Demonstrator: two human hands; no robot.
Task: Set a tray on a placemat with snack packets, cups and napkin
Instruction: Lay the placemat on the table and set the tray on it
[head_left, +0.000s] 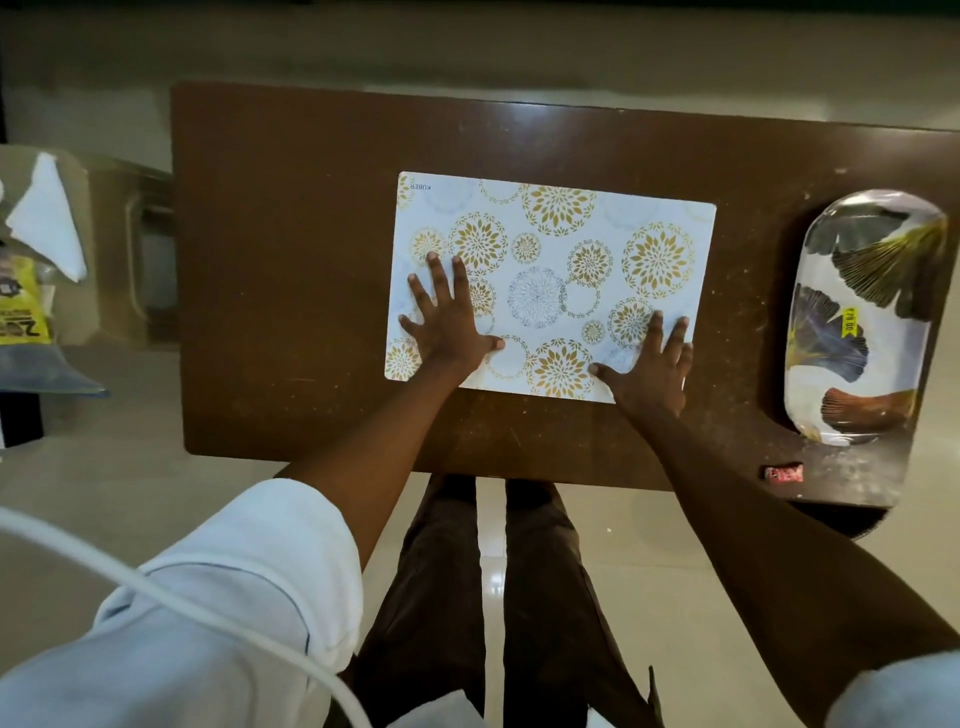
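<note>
Left hand: the left hand lies flat on the placemat, fingers spread, grasping nothing.
Right hand: the right hand presses flat at the mat's 5 o'clock corner, fingers splayed, holding nothing.
Placemat: lies at the centre of the table, skewed to its edges.
Tray: the tray rests at 3 o'clock, well apart from the mat, empty apart from a yellow price sticker.
Supplies: at 9 o'clock, off the table, a white napkin and a yellow snack packet; whether a container holds them is unclear. No cups visible.
Risk: sliding palms could skew the mat further; the tray sits near the table's edge, so a careless reach may knock it off.
</note>
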